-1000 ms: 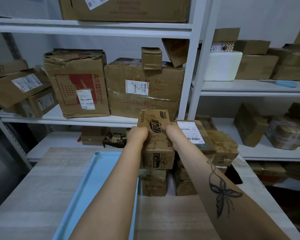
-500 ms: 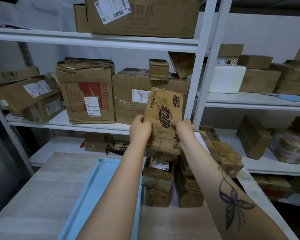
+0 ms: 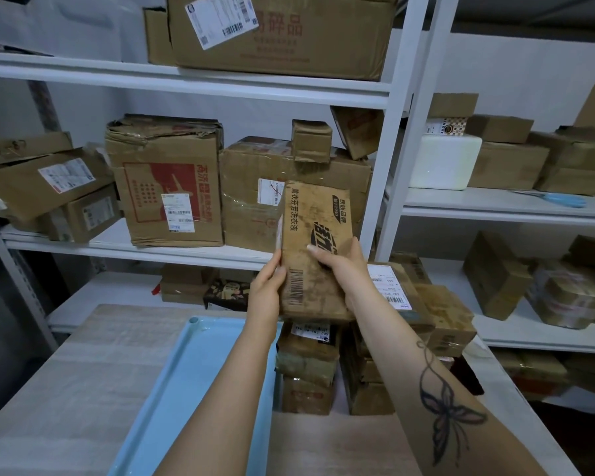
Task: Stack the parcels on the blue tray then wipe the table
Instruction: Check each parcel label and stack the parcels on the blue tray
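Note:
I hold a worn brown cardboard parcel (image 3: 315, 235) upright in the air, above the stacks on the table. My left hand (image 3: 267, 292) grips its left edge by the barcode. My right hand (image 3: 346, 269) presses on its front and right side. Below it stand two piles of small brown parcels (image 3: 306, 369), the right pile (image 3: 423, 304) topped by one with a white label. The empty blue tray (image 3: 186, 389) lies on the pale wooden table (image 3: 66, 389), left of the piles and under my left forearm.
White metal shelves (image 3: 397, 166) rise behind the table, loaded with large and small cardboard boxes (image 3: 167, 187). A white foam box (image 3: 442, 163) and blue scissors (image 3: 560, 199) sit on the right shelf. More parcels fill the lower right shelves.
Both hands have lifted the parcel up off the left pile and turned it upright, with its printed face toward me. The camera has tilted upward.

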Demonstrator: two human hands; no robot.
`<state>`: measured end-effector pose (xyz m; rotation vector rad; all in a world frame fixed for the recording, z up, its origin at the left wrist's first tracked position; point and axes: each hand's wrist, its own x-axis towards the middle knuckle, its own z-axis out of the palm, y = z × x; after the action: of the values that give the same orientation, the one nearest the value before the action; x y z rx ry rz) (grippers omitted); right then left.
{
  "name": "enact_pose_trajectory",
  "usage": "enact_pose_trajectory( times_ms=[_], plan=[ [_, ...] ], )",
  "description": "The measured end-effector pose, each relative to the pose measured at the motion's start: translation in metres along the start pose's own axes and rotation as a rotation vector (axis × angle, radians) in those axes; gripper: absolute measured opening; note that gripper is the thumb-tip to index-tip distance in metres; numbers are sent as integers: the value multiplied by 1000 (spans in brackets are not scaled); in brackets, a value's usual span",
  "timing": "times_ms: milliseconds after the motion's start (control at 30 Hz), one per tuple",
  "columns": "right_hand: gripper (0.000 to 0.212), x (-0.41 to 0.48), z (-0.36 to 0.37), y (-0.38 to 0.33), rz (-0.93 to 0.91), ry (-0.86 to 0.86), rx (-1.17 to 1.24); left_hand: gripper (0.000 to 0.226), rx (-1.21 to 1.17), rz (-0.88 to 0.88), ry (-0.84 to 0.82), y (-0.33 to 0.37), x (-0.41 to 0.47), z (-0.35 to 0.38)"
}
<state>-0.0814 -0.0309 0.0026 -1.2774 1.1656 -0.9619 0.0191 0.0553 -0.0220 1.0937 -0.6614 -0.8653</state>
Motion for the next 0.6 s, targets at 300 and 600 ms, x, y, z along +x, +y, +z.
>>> enact_pose_trajectory(
  times_ms=[300, 600],
  plan=[
    [134, -15, -2, -2, 71, 8, -219, 34, 209, 167, -179, 1, -3, 5],
    [138, -17, 4, 7, 95, -45, -213, 34, 177, 197, -188, 1, -4, -4]
  ],
)
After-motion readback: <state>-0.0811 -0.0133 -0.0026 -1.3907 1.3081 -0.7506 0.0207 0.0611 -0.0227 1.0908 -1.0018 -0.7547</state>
